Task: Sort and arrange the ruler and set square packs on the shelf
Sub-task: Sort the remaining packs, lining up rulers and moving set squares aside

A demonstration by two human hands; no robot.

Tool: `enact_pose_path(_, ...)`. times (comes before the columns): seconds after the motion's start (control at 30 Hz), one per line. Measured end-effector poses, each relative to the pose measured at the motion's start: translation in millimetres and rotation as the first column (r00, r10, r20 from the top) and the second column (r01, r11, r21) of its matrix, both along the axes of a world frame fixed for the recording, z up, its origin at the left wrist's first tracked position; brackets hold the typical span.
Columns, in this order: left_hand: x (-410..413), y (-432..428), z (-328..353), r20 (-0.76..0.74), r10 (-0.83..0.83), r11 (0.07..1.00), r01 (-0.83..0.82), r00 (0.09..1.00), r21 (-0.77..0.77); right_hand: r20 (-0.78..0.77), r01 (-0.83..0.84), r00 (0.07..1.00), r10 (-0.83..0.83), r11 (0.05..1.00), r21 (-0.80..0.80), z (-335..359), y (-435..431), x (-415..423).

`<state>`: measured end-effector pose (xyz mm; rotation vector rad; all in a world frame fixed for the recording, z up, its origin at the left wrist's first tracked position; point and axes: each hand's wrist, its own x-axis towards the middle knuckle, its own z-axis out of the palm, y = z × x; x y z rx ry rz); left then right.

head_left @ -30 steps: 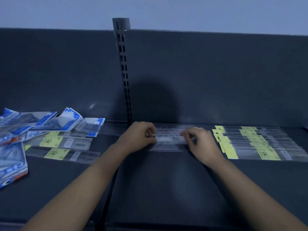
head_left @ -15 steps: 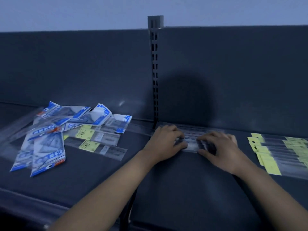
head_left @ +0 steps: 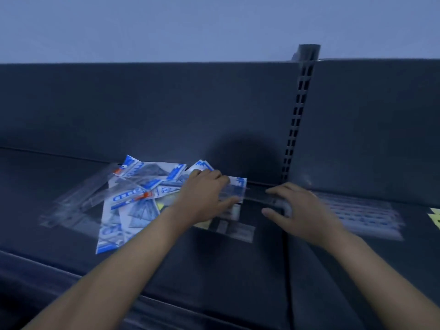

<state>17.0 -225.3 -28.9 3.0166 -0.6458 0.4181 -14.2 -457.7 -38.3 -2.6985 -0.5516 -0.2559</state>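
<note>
A loose heap of blue-and-white set square packs (head_left: 133, 201) lies on the dark shelf (head_left: 214, 270), left of centre. A clear ruler pack (head_left: 256, 198) stretches across the shelf joint between my hands. My left hand (head_left: 202, 194) reaches over the heap's right edge, fingers above and thumb below the pack's left end. At the pack's right end, my right hand (head_left: 295, 208) pinches it between curled fingers and thumb. Motion blur softens both grips. A laid-out row of clear ruler packs (head_left: 357, 215) sits just right of my right hand.
More clear ruler packs (head_left: 76, 201) slant off the heap's left side. Yellow-labelled ruler packs (head_left: 235, 229) lie partly under my left forearm, and another yellow label (head_left: 435, 217) shows at the right edge. A slotted upright post (head_left: 297, 115) divides the back panel.
My view swung left. Both hands left the laid-out ruler row and moved left to the shelf joint, where they now take a clear ruler pack beside the set square heap.
</note>
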Motion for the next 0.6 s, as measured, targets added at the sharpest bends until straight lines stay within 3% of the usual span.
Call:
enact_pose_path(0.13, 12, 81, -4, -0.05, -0.022, 1.0, 0.023, 0.999, 0.008, -0.044, 0.04, 0.998, -0.037, 0.996, 0.082, -9, 80, 4)
enact_pose_path(0.27, 27, 131, -8, -0.144, -0.13, 0.99, 0.135, 0.981, 0.026, -0.081, 0.085, 0.993, -0.085, 0.996, -0.005, -16, 135, 14)
enact_pose_path(0.37, 35, 142, -11, -0.184, -0.207, 0.977, 0.213, 0.961, 0.014, -0.11, 0.15, 0.98, -0.163, 0.982, -0.113, -23, 151, 17)
enact_pose_path(0.6, 43, 130, -17, -0.254, -0.33, 0.944, 0.324, 0.909, -0.066, -0.129, 0.185, 0.97, -0.206, 0.97, -0.159, -16, 152, 18)
